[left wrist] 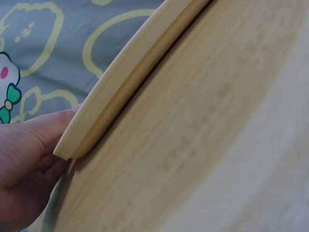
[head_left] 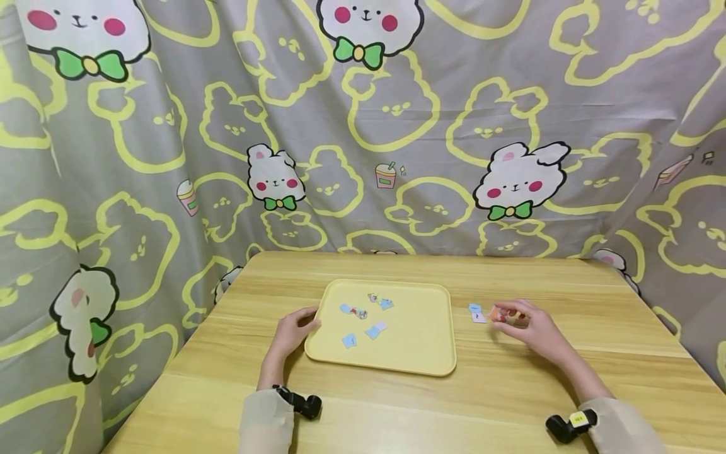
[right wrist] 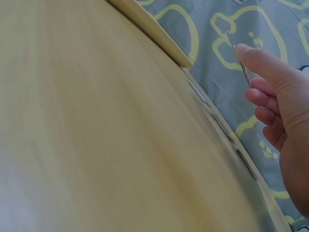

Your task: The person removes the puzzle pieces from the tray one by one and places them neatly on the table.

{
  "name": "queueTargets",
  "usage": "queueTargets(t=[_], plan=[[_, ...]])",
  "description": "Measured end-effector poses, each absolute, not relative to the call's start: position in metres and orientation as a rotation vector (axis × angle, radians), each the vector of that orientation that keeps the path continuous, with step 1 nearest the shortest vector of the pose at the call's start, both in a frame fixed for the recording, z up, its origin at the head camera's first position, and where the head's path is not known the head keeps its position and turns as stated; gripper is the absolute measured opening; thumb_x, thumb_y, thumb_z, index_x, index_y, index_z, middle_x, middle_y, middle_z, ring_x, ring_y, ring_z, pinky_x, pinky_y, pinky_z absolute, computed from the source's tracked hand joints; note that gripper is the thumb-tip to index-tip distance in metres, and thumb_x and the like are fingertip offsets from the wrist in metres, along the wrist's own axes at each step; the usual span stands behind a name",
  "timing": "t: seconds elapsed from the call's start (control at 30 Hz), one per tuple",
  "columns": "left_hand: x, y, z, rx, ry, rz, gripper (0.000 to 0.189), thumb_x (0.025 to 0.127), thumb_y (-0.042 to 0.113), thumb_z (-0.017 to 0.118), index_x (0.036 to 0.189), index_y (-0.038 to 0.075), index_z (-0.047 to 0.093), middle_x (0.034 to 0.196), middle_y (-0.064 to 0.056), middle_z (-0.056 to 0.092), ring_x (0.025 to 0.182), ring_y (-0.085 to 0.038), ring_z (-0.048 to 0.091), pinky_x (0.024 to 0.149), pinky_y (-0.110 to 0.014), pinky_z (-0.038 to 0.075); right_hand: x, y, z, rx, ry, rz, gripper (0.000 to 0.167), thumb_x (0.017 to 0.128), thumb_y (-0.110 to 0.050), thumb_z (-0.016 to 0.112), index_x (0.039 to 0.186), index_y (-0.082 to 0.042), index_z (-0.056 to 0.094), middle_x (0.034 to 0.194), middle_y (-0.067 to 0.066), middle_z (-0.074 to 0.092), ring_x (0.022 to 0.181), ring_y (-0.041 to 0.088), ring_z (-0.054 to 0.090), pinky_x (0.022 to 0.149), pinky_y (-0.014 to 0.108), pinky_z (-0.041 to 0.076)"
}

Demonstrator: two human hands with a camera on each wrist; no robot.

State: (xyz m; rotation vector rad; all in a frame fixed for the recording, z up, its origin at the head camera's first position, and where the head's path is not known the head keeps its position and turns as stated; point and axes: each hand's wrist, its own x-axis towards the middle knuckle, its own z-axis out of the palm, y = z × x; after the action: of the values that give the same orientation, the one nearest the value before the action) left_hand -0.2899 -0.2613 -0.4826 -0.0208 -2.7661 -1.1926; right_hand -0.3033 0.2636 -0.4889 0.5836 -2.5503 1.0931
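The right hand [head_left: 524, 325], right of centre in the lower half of the head view, pinches a small thin piece [right wrist: 245, 70] between thumb and fingers; the right wrist view shows it edge-on, raised off the worktop [head_left: 386, 410], so its printed face cannot be made out there. Close to these fingertips in the head view lie a blue piece [head_left: 474, 308] and a pale pink piece [head_left: 478, 318], the latter with a small dark mark too tiny to read.

The left hand [head_left: 295, 331] grips the left rim of a yellow tray [head_left: 414, 340], thumb and fingers at the edge, near the centre of the frame. The tray sits flat and carries more small pieces: a blue one [head_left: 349, 340] with a dark mark at lower left, a blue-and-pink pair [head_left: 374, 330] near the middle, a blue-and-red cluster [head_left: 354, 311] at left, and a patterned-and-blue group [head_left: 380, 301] toward the top.

Each forearm, in a beige sleeve [head_left: 266, 419], wears a black wrist camera [head_left: 306, 405]. The right one bears a yellow label [head_left: 579, 419] with dark characters, too small to read surely. Behind the worktop, across the upper frame, hangs a grey curtain [head_left: 334, 120] printed with yellow outlines, white rabbits with green bows, and drink cups.
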Motion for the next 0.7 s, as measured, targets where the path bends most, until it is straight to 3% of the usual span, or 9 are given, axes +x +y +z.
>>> queueTargets(t=[0.2, 0.5, 0.7], plan=[[-0.290, -0.260, -0.482, -0.018, -2.767, -1.197, 0.043, 0.092, 0.023, 0.069, 0.132, 0.008, 0.063, 0.133, -0.017, 0.063, 0.131, -0.038, 0.052, 0.113, -0.052, 0.041, -0.301, 0.278, -0.491, 0.570, -2.539, 1.065, 0.044, 0.084, -0.022, 0.078, 0.124, -0.006, 0.066, 0.113, 0.007, 0.065, 0.092, -0.011, 0.054, 0.075, 0.009, 0.050], [-0.290, -0.260, -0.483, -0.010, -2.763, -1.193, 0.042, 0.092, 0.022, 0.069, 0.131, 0.009, 0.063, 0.133, -0.016, 0.063, 0.131, -0.038, 0.052, 0.113, -0.051, 0.041, -0.298, 0.294, -0.490, 0.521, -2.551, 0.984, 0.046, 0.083, -0.024, 0.079, 0.124, -0.007, 0.066, 0.113, 0.007, 0.065, 0.094, -0.016, 0.044, 0.073, 0.010, 0.042], [-0.289, -0.260, -0.482, -0.016, -2.760, -1.186, 0.042, 0.092, 0.022, 0.069, 0.131, 0.008, 0.063, 0.133, -0.017, 0.063, 0.131, -0.038, 0.053, 0.112, -0.052, 0.041, -0.296, 0.305, -0.490, 0.505, -2.571, 0.989, 0.046, 0.085, -0.024, 0.077, 0.126, -0.007, 0.065, 0.110, 0.007, 0.066, 0.090, -0.010, 0.047, 0.070, 0.012, 0.042]])
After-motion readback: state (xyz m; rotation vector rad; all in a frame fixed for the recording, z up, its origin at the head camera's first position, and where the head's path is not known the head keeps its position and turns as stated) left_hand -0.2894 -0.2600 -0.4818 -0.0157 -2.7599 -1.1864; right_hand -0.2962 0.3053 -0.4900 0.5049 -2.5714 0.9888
